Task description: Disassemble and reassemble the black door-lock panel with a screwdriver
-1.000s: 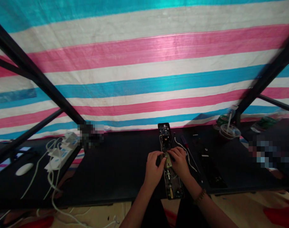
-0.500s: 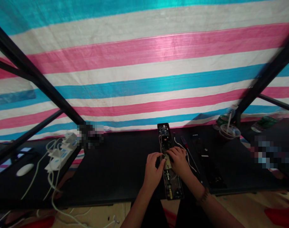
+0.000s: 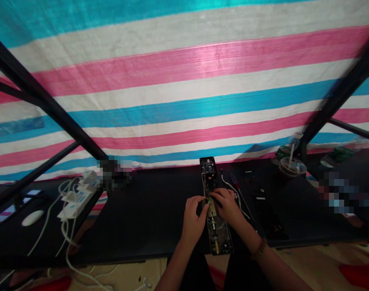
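Note:
A long, narrow black device housing (image 3: 222, 234) lies open before me, its far end near the striped sheet. Inside it sit a circuit board (image 3: 207, 166), white wires, a yellowish metal plate (image 3: 212, 208) and a brass-coloured cylindrical part (image 3: 216, 245). My left hand (image 3: 193, 216) is at the housing's left side, thumb and forefinger closed round a small dark part beside the plate. From the right, my right hand (image 3: 228, 206) reaches over the housing with bent fingers pressed together near the plate's upper end. What its fingertips grip is hidden.
Right of the housing lie a white cable (image 3: 239, 198), a screwdriver (image 3: 237, 186) and a dark flat panel (image 3: 271, 220). A plastic cup with a straw (image 3: 292, 166) stands farther back. On the left are a power strip (image 3: 77, 206) with white cables and a mouse (image 3: 32, 218).
The view has shifted slightly. Both hands stay at the same part of the housing, with only small finger movements.

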`<control>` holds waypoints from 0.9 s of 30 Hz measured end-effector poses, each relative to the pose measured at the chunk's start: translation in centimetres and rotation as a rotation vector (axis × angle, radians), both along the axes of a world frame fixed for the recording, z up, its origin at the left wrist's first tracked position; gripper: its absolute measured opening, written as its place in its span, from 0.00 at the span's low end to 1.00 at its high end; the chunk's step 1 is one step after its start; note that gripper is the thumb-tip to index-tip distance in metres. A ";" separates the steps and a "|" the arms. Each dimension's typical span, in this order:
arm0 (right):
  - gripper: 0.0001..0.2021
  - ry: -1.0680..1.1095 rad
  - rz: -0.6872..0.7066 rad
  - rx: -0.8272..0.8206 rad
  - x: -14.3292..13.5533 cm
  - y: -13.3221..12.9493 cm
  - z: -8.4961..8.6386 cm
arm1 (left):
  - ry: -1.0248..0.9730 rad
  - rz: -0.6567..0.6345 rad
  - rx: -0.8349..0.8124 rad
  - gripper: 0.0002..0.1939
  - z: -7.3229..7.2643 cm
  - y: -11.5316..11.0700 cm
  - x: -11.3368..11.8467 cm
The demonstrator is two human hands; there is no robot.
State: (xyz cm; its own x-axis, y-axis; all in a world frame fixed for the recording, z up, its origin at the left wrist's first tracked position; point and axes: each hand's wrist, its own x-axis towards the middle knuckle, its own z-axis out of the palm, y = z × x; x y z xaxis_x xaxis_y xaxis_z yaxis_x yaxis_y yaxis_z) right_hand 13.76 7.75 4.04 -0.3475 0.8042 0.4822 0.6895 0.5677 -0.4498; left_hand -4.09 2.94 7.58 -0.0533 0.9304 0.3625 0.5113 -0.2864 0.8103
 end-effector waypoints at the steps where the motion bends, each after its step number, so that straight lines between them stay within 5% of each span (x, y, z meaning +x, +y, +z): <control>1: 0.14 -0.001 -0.011 0.010 0.0 -0.1 0.0 | 0.001 -0.001 0.001 0.08 0.0 0.0 0.0; 15: 0.15 0.014 0.056 -0.063 0.0 0.5 0.7 | -0.015 -0.005 0.011 0.08 -0.1 0.2 0.1; 27: 0.13 -0.007 -0.037 -0.080 -0.9 -0.1 0.8 | -0.012 -0.006 0.008 0.08 -0.1 0.1 0.1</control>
State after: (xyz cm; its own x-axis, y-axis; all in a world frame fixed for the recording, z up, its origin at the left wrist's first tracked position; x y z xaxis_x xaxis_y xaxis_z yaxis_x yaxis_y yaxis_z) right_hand 12.89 7.63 4.86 -0.3197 0.8525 0.4135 0.7129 0.5039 -0.4876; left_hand -4.03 3.01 7.47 -0.0521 0.9280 0.3689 0.4994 -0.2957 0.8143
